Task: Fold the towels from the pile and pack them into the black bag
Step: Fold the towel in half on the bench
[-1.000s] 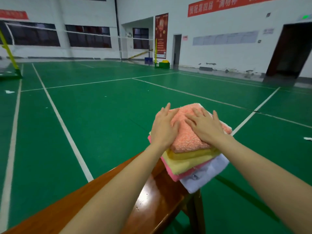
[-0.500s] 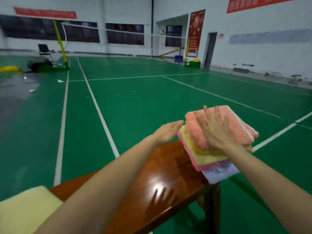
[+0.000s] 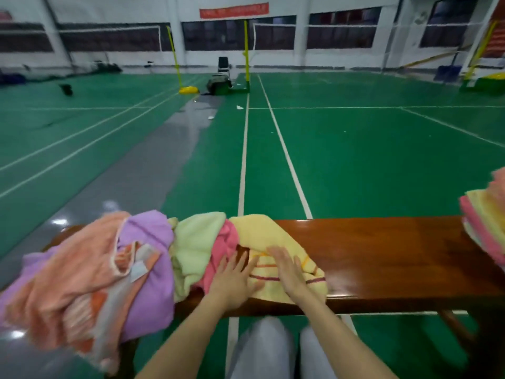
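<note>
A green sports floor (image 3: 355, 160) with white lines fills most of the view, with net posts and dark windows along the far wall. Across the near part runs a glossy brown wooden bench (image 3: 382, 250). On its left end lies a loose pile of towels (image 3: 109, 269): an orange one and a purple one nearest the left, then a pale green one (image 3: 196, 242) and a pink one (image 3: 224, 242) toward the middle. A yellow towel (image 3: 262, 233) with orange and red stripes lies at the right edge of the pile, spread on the bench top. At the far right edge of the view a stack of folded towels (image 3: 481, 222) sits on the bench end, well apart from the pile. Grey trouser legs show below the bench's near edge. The left hand (image 3: 232, 283) rests flat with fingers spread, on the yellow towel's left edge beside the pink one. The right hand (image 3: 287, 269) lies flat on the striped part, fingers straight and close together.
</note>
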Available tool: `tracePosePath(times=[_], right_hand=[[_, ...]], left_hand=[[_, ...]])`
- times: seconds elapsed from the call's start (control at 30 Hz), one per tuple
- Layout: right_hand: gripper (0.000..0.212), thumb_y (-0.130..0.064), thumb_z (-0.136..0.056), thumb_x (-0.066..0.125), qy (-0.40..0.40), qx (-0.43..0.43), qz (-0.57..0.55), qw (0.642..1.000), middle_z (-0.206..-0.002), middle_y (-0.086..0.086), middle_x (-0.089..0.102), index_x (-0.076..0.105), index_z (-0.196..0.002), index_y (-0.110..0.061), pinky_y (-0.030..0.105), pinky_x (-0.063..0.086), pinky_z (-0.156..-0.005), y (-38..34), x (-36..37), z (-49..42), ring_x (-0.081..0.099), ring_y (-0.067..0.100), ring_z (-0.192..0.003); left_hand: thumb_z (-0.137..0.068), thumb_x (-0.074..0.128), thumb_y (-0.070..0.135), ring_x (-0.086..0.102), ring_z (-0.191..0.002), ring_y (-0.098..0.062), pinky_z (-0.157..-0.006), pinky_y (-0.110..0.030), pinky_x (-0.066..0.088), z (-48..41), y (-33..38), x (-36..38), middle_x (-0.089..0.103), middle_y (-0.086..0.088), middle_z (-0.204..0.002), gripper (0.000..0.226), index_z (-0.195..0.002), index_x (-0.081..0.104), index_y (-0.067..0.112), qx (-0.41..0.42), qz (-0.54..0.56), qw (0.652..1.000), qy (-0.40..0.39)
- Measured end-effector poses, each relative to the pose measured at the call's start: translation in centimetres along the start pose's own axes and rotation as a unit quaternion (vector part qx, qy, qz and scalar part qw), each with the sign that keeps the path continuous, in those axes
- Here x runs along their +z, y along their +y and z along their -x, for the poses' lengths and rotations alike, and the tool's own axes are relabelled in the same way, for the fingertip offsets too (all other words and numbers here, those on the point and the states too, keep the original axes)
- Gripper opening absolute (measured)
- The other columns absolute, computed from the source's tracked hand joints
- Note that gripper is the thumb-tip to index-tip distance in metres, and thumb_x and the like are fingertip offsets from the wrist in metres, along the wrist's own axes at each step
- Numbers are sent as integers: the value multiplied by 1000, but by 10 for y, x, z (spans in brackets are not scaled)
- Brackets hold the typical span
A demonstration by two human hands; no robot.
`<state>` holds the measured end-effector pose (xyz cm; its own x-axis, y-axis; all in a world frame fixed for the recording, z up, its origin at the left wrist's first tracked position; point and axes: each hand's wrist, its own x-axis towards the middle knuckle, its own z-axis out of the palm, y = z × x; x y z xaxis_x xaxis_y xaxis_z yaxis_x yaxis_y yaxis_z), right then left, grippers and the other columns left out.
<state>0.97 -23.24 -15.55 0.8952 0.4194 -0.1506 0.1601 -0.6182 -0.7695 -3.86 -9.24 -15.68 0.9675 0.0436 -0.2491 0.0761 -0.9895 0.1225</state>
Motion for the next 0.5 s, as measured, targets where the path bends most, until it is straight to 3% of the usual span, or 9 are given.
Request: tracePosePath(times=[0.07,0.13,0.3,0.33,0.4,0.43,0.5], right_hand=[[136,-84,-35,-40,20,-20,174,984,-159,-9,-2,11,-150,-30,39,-5,-116,6,23,-5,-7,12,-146],[133,-80,-36,-42,42,-30,253,966,-158,-10,-8,5,-150,-31,39,-5,-116,10,26,-6,-10,13,-145],[130,-88,-39,-31,20,-23,203,979,-157,-17,-1,14,-148,-35,36,-5,-115,14,20,-18,-5,7,-145],[119,-88,-50,-26,16,-22,180,983,-156,-18,4,18,-148,-35,35,-4,-115,14,19,-18,-2,6,-145],[72,-67,-89,-1,13,-11,122,992,-156,-16,13,26,-146,-32,33,1,-115,12,16,-19,7,6,-144],[53,-51,-99,11,15,-1,99,995,-155,-14,19,30,-144,-31,32,4,-115,12,12,-20,12,7,-143],[42,-38,-102,22,14,6,70,997,-152,-13,28,38,-141,-31,34,10,-116,15,5,-19,20,8,-141]], left_hand=[[-97,18,55,-7,-146,-22,-116,-43,-8,-1,-7,7,-7,-2,-158,61,-150,-3,31,3,-2,1000,15],[-97,22,52,-6,-146,-23,-115,-43,-8,-5,-9,0,-6,-3,-159,61,-150,-1,31,19,9,1000,-10],[-92,33,60,-7,-146,-23,-115,-43,-9,-9,-18,0,-6,-3,-159,72,-150,1,32,38,40,998,-14],[-89,38,62,-7,-146,-23,-115,-43,-9,-9,-20,0,-5,-2,-159,76,-150,2,32,48,51,997,-16],[-80,52,66,-7,-146,-22,-115,-44,-10,-10,-24,0,-6,0,-159,92,-149,1,34,67,56,996,-24],[-75,58,68,-8,-145,-22,-115,-45,-10,-10,-26,1,-7,0,-158,99,-149,1,36,74,51,996,-28],[-71,64,65,-9,-145,-23,-115,-47,-9,-11,-27,5,-7,0,-159,100,-148,4,41,78,49,995,-23]])
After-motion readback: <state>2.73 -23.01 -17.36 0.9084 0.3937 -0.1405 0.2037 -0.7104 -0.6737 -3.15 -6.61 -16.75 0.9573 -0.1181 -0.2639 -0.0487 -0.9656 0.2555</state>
